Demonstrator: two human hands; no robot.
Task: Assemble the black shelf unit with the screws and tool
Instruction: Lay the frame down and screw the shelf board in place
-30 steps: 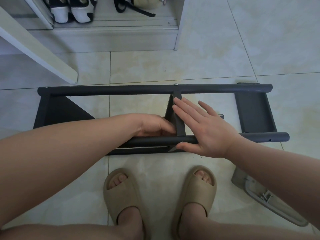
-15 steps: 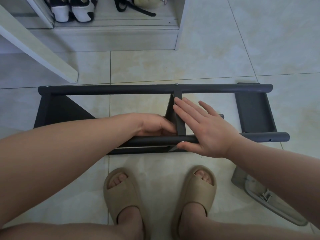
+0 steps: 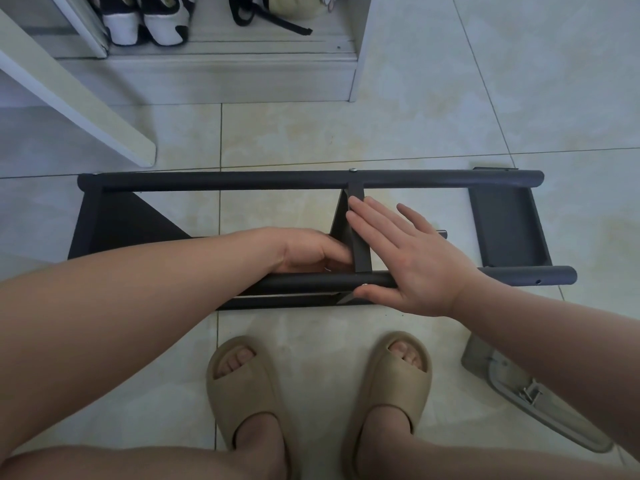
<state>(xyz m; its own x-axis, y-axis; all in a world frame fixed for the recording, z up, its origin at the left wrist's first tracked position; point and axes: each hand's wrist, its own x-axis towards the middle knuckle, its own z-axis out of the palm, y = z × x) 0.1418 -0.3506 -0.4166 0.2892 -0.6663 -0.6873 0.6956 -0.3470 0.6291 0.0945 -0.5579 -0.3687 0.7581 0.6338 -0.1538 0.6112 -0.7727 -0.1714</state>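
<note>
Black shelf unit (image 3: 242, 180) lay on the floor (image 3: 311, 140), long axis left-to-right before me; I noted my right hand (image 3: 419, 261) spread flat against its middle crosspiece (image 3: 362, 251), left hand (image 3: 304, 251) just opposite, fingers hidden.

Your floor (image 3: 450, 126) is pale, glossy tile crossed by thin dark joints. The black shelf unit (image 3: 242, 180) lies on its side across it, long tubes running left to right over one of those joints. Nearer you, your feet stand side by side in tan slippers (image 3: 242, 400), just short of the near tube. On your right a grey plastic case (image 3: 512, 382) with a metal clasp lies on the tile, partly hidden by your arm. Beyond the unit a white cabinet (image 3: 207, 81) stands on the floor, and a white panel (image 3: 86, 109) slants down to the tile at your left.
</note>
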